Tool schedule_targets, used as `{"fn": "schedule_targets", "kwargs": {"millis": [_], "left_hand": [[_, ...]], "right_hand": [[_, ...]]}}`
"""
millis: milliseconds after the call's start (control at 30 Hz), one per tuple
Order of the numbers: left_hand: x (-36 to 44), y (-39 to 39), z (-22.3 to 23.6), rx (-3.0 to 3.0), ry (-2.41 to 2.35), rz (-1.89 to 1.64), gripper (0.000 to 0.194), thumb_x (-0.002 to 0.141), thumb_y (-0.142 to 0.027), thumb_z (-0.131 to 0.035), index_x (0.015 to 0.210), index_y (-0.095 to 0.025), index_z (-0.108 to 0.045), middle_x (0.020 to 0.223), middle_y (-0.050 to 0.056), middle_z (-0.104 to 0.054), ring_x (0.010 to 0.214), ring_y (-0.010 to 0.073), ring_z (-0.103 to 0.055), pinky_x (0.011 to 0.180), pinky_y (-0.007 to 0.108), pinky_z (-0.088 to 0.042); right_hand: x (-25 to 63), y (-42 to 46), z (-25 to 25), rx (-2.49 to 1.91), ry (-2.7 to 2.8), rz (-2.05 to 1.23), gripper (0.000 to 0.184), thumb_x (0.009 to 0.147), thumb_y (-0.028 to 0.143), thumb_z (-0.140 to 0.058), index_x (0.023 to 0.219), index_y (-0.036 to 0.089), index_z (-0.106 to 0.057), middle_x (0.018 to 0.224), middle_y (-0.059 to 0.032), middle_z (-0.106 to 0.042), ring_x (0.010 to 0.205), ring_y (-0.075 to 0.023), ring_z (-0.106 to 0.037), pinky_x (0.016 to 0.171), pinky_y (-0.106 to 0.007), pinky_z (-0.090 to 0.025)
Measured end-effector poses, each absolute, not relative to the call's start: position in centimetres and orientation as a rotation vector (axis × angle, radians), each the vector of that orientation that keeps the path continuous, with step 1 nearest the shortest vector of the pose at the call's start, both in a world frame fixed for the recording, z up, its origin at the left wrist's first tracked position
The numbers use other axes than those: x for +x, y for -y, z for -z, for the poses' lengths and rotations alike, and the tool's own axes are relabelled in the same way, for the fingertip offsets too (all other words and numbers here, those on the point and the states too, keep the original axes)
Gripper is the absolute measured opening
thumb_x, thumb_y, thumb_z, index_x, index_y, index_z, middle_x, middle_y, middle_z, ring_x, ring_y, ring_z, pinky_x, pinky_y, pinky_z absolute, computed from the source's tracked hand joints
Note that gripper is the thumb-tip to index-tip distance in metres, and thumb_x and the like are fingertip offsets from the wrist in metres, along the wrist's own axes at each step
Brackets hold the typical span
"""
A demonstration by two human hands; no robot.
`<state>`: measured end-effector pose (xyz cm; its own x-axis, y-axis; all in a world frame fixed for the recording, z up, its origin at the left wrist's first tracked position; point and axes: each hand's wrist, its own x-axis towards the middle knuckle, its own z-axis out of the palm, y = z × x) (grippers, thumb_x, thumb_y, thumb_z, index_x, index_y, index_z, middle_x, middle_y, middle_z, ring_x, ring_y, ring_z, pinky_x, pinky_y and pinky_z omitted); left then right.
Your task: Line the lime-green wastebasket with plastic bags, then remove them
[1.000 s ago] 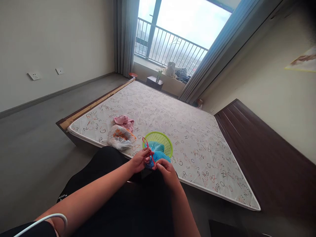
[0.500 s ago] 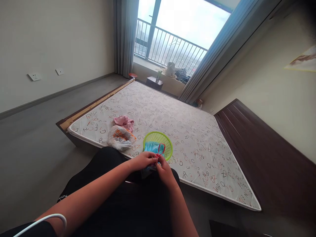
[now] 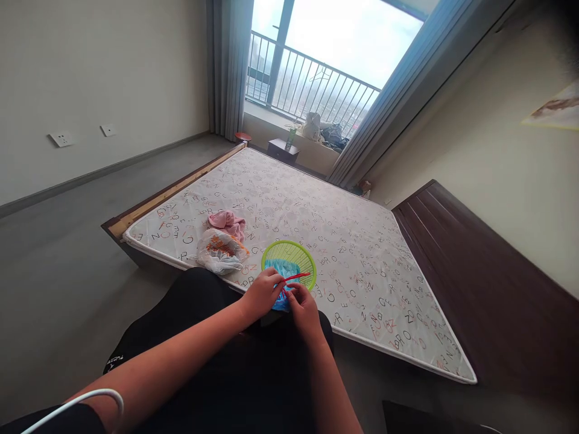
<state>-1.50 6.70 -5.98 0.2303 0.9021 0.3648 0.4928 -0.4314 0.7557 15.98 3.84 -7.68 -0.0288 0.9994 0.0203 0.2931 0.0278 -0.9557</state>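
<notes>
A light blue plastic bag (image 3: 284, 269) with a red drawstring (image 3: 296, 277) lies partly in a green mesh basket (image 3: 305, 258), and part of it hangs down between my hands. My left hand (image 3: 262, 295) is closed on the red drawstring, and a length of it sticks out to the right over the basket. The fingers of my right hand (image 3: 304, 308) are bent and pinched at the drawstring close beside the left fingertips. Exactly how the cord runs between the fingers is too small to tell.
Left of the basket, a white plastic bag with orange print (image 3: 221, 253) and a pink cloth (image 3: 227, 223) lie on the letter-patterned mattress (image 3: 353, 253). A dark wooden headboard (image 3: 479, 259) stands at the right. Beyond the bed is a small dark nightstand (image 3: 283, 150).
The red drawstring loop, upright before, now stretches flat to the right. My left hand has shifted slightly left and down, and more of the blue bag shows between my hands.
</notes>
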Motion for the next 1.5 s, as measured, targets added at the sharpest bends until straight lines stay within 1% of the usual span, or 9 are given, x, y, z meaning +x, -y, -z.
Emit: {"fn": "schedule_targets", "kwargs": {"millis": [267, 467, 633, 767, 900, 1067, 1200, 1333, 1500], "left_hand": [[-0.2, -5.7, 6.5, 1.991, -1.162, -1.211, 0.017, 0.1, -0.018, -0.056, 0.093, -0.018, -0.072, 0.098, 0.007, -0.065, 0.096, 0.0188, -0.063, 0.09, 0.034, -0.053], [0.4, -4.5, 6.7, 2.046, -1.021, -1.121, 0.017, 0.1, -0.02, -0.057, 0.097, -0.019, -0.074, 0.102, 0.007, -0.066, 0.103, 0.02, -0.064, 0.097, 0.036, -0.054], [0.9, -3.9, 7.7, 2.158, -0.948, -0.99, 0.013, 0.098, -0.02, -0.06, 0.094, -0.018, -0.072, 0.105, 0.009, -0.068, 0.102, 0.021, -0.064, 0.096, 0.037, -0.055], [1.1, -4.1, 8.5, 2.168, -0.913, -0.905, 0.009, 0.097, -0.019, -0.062, 0.096, -0.018, -0.071, 0.108, 0.009, -0.071, 0.107, 0.0223, -0.064, 0.098, 0.039, -0.053], [1.2, -4.3, 9.1, 2.189, -0.85, -0.851, 0.008, 0.097, -0.023, -0.064, 0.096, -0.019, -0.07, 0.117, 0.009, -0.07, 0.114, 0.0234, -0.062, 0.104, 0.04, -0.05], [0.3, -4.9, 9.9, 2.137, -1.069, -0.786, 0.014, 0.099, -0.022, -0.057, 0.093, -0.018, -0.069, 0.106, 0.008, -0.069, 0.102, 0.0215, -0.064, 0.094, 0.036, -0.051], [-0.4, -5.6, 10.6, 2.115, -1.216, -0.711, 0.019, 0.098, -0.023, -0.054, 0.087, -0.019, -0.068, 0.09, 0.005, -0.066, 0.09, 0.0206, -0.062, 0.084, 0.033, -0.051], [-0.4, -5.7, 11.1, 2.097, -1.203, -0.735, 0.017, 0.097, -0.025, -0.055, 0.087, -0.02, -0.068, 0.09, 0.005, -0.066, 0.09, 0.021, -0.062, 0.083, 0.033, -0.05], [-0.4, -5.2, 11.6, 1.99, -1.199, -0.828, 0.009, 0.093, -0.025, -0.062, 0.097, -0.02, -0.067, 0.101, 0.007, -0.067, 0.098, 0.0226, -0.063, 0.091, 0.038, -0.051]], "right_hand": [[16.2, -4.7, 9.1, -1.329, 1.226, -1.144, 0.039, 0.087, 0.058, -0.068, 0.094, 0.02, -0.073, 0.086, -0.0024, -0.071, 0.081, -0.0194, -0.062, 0.074, -0.03, -0.049], [16.6, -4.8, 10.3, -1.152, 1.072, -1.376, 0.045, 0.085, 0.062, -0.071, 0.103, 0.022, -0.076, 0.1, -0.0057, -0.075, 0.093, -0.0219, -0.068, 0.084, -0.033, -0.053], [17.4, -4.9, 10.3, -1.108, 0.858, -1.371, 0.035, 0.076, 0.052, -0.085, 0.085, 0.02, -0.074, 0.082, -0.0012, -0.073, 0.077, -0.0163, -0.067, 0.072, -0.029, -0.054], [18.2, -5.0, 9.4, -0.998, 0.545, -1.362, 0.034, 0.07, 0.042, -0.092, 0.091, 0.024, -0.071, 0.087, 0.0019, -0.073, 0.08, -0.0147, -0.07, 0.072, -0.028, -0.056], [19.2, -5.0, 7.8, -0.877, 0.419, -1.393, 0.03, 0.073, 0.033, -0.091, 0.093, 0.025, -0.068, 0.075, 0.0076, -0.065, 0.066, -0.0093, -0.063, 0.066, -0.026, -0.056], [22.8, -5.3, 5.5, -0.805, 0.296, -1.308, 0.03, 0.07, 0.021, -0.09, 0.089, 0.021, -0.067, 0.067, 0.0104, -0.056, 0.05, -0.0017, -0.043, 0.052, -0.016, -0.046], [25.6, -5.1, 4.1, -0.854, 0.277, -1.26, 0.027, 0.071, 0.016, -0.087, 0.088, 0.018, -0.066, 0.066, 0.0092, -0.054, 0.049, -0.0011, -0.039, 0.048, -0.013, -0.041], [25.7, -4.6, 3.9, -0.926, 0.316, -1.192, 0.023, 0.074, 0.019, -0.083, 0.088, 0.019, -0.065, 0.067, 0.0082, -0.054, 0.048, -0.0021, -0.039, 0.045, -0.015, -0.039], [23.3, -3.8, 4.3, -0.963, 0.285, -1.216, 0.025, 0.074, 0.024, -0.082, 0.085, 0.02, -0.06, 0.062, 0.0107, -0.046, 0.043, -0.0017, -0.032, 0.036, -0.011, -0.027]]}}
